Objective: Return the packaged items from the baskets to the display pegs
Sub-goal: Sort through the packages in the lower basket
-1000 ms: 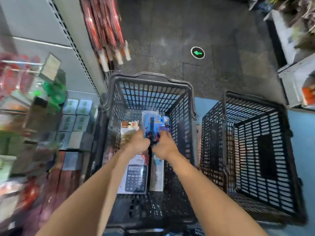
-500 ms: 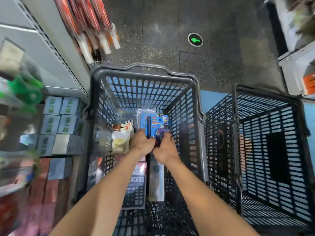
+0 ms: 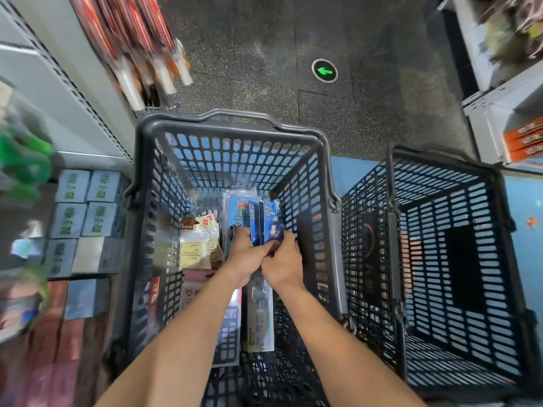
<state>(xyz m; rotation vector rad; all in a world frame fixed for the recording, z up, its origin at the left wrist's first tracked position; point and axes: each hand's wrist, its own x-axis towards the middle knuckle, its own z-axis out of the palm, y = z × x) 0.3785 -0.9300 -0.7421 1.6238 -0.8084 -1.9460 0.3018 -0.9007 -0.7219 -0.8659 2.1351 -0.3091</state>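
Note:
Both my hands are down inside a dark plastic basket (image 3: 232, 121) on the floor. My left hand (image 3: 245, 257) and my right hand (image 3: 283, 261) together grip a small stack of blue carded packages (image 3: 266, 218), held upright near the basket's far right corner. Under my arms lie a packaged calculator (image 3: 230, 324) and a long clear blister pack (image 3: 260, 315). Cream and brown packets (image 3: 197, 245) sit to the left in the basket. Red packaged items (image 3: 138, 39) hang on display pegs at the upper left.
A second dark basket (image 3: 440, 160) stands to the right with nothing visible in it. Shelves with boxes (image 3: 85, 207) run along the left, blurred. Another shelf unit (image 3: 499, 113) is at the upper right. Dark speckled floor with a green arrow marker (image 3: 324, 71) lies beyond.
The view has shifted closer over the basket. My hands have gathered tighter on the blue packages and lifted them upright.

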